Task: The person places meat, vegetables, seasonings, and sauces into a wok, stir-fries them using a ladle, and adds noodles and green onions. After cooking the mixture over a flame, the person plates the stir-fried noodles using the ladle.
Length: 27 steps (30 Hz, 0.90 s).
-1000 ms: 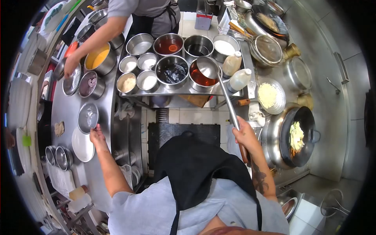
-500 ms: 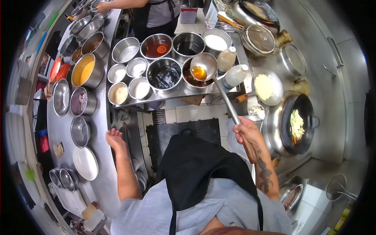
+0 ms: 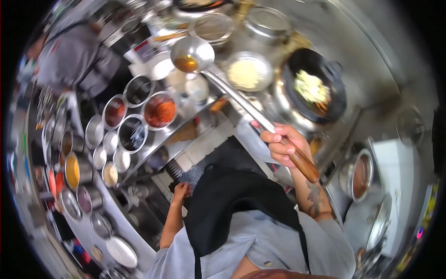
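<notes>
My right hand (image 3: 285,144) grips the wooden-ended handle of a long metal ladle (image 3: 244,103). Its bowl, raised toward the upper left, holds a little amber liquid (image 3: 186,63). To the right of the ladle sits a black wok (image 3: 293,69) with pale green shreds (image 3: 310,86) and some orange strips in it. A perforated skimmer (image 3: 264,69) with pale yellow shreds (image 3: 243,73) lies between ladle and wok. Beside the apron (image 3: 232,186), my left hand (image 3: 182,190) hangs low, fingers curled, with nothing visible in it; it is slightly blurred.
Several metal pots stand on the steel table left of the ladle, one with red-orange contents (image 3: 160,111), another with something black (image 3: 132,135). A mesh strainer (image 3: 211,27) is behind. A co-worker (image 3: 79,58) stands at the upper left. A white plate (image 3: 121,252) lies on the left counter.
My view has turned to the right. The ladle has moved from over the sauce pots toward the wok side, still carrying liquid. My left hand has come in beside my apron, its fingers more curled.
</notes>
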Available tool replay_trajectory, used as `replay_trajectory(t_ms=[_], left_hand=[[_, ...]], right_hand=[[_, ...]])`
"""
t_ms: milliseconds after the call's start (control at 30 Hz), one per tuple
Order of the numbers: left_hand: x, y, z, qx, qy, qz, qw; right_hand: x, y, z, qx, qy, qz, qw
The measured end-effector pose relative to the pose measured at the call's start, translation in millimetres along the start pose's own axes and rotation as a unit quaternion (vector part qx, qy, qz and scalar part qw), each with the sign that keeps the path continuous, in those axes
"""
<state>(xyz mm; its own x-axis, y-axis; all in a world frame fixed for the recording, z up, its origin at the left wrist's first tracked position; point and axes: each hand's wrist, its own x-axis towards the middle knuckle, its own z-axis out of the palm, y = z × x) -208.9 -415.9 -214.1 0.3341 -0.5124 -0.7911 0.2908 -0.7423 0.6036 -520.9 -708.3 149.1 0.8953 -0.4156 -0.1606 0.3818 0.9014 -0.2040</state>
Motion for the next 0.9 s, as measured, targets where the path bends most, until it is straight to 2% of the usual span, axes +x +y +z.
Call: replay_trajectory(t_ms=[67, 167, 233, 333, 367, 467, 500, 600, 633, 767, 800, 833, 900], left_hand=[[7.4, -2.9, 8.9, 0.068, -0.015, -0.014, 0.997], [11.2, 5.9, 23.5, 0.149, -0.036, -0.024, 0.988], [21.5, 8.8, 33.8, 0.161, -0.035, -0.023, 0.986], [33.7, 32.5, 55.8, 0.158, -0.06, -0.002, 0.986], [31.9, 46.5, 68.2, 0.16, -0.054, 0.018, 0.986], [69.0, 77.6, 95.8, 0.294, -0.103, 0.162, 0.936], [85.3, 84.9, 107.3, 0.303, -0.088, 0.173, 0.933], [107.8, 123.4, 152.9, 0.242, -0.147, 0.164, 0.945], [123.6, 136.9, 164.6, 0.277, -0.187, 0.153, 0.93], [160.1, 177.0, 222.7, 0.148, -0.218, 0.01, 0.964], [163.7, 185.1, 236.3, 0.144, -0.226, 0.034, 0.963], [164.9, 190.4, 250.2, 0.138, -0.233, 0.057, 0.961], [174.5, 198.7, 274.6, 0.159, -0.239, 0.086, 0.954]], right_hand=[[-37.4, -17.5, -4.2, -0.017, -0.007, -0.054, 0.998], [-99.4, -39.4, -1.2, -0.091, 0.094, -0.179, 0.975], [-133.5, -50.7, -5.6, -0.165, 0.183, -0.259, 0.934], [-167.7, -65.0, -35.2, -0.25, 0.318, -0.327, 0.854], [-174.3, -70.8, -43.1, -0.259, 0.369, -0.344, 0.824], [-190.7, -96.9, -84.1, -0.305, 0.485, -0.356, 0.738], [-194.7, -105.9, -99.5, -0.306, 0.499, -0.361, 0.726], [-196.9, -126.1, -128.4, -0.327, 0.54, -0.366, 0.683], [-196.1, -125.9, -134.6, -0.355, 0.56, -0.369, 0.651], [-190.3, -107.2, -138.6, -0.436, 0.636, -0.365, 0.522], [-188.2, -99.2, -138.3, -0.449, 0.653, -0.362, 0.49], [-195.7, -92.6, -156.2, -0.535, 0.681, -0.308, 0.393], [-200.4, -75.1, -163.7, -0.601, 0.706, -0.228, 0.299]])
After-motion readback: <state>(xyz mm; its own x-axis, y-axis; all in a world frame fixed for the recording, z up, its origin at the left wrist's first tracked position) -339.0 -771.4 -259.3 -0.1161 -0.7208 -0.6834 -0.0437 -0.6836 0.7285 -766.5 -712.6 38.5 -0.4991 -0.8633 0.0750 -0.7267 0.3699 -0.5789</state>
